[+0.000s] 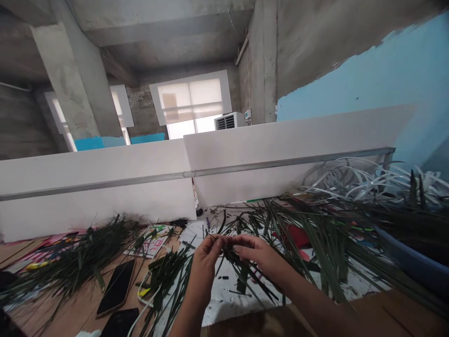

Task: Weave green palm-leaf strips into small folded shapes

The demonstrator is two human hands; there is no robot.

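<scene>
My left hand [206,258] and my right hand [261,255] meet in front of me, fingertips nearly touching. Both are closed in a pinch on dark green leaf strips [230,256], some of which hang down beneath my right hand. The exact spot gripped is hidden by the fingers. Below them lies a white work surface [224,306] with small dark scraps. A bunch of short leaf strips [170,269] rests just left of my left hand. To the right of my right hand spreads a big heap of long green leaf strips [326,238].
On the left are another leaf pile [84,252], a phone [117,286], a second dark device [121,323] and a white cable [139,306]. A blue basin [407,255] and tangled white strapping [345,180] stand right. White panels [245,150] close off the back.
</scene>
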